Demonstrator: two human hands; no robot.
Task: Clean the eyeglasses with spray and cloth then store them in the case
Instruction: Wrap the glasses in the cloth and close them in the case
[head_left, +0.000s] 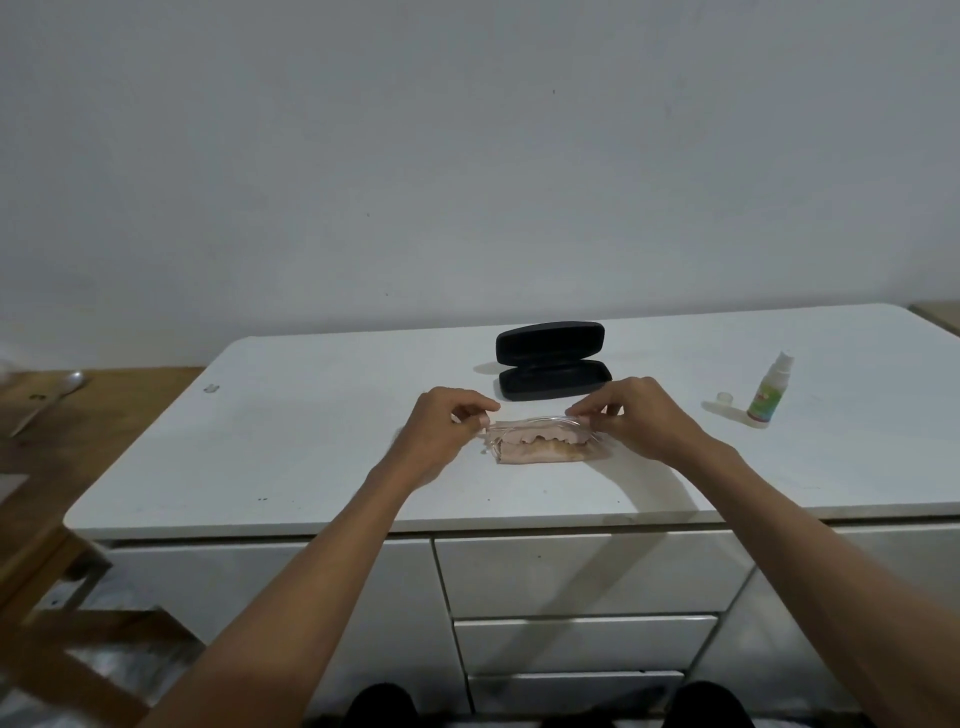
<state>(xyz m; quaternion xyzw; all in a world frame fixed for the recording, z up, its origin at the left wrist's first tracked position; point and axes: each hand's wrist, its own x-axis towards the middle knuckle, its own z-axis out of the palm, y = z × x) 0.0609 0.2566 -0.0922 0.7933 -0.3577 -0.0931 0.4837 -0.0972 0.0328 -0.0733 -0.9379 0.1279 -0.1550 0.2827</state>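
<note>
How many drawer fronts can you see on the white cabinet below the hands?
3, stacked under the white cabinet top: the top drawer, the middle drawer, and the bottom drawer, partly cut off by the frame edge. More may be hidden below.

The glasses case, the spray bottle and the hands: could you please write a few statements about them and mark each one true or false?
1. The black case lies open on the white cabinet top. True.
2. The eyeglasses already sit inside the case. False: both hands hold them over the pink cloth, nearer the person than the case.
3. The spray bottle still wears its cap. False: the cap lies beside it.
4. The left hand and right hand each pinch one end of the eyeglasses. True.
</note>
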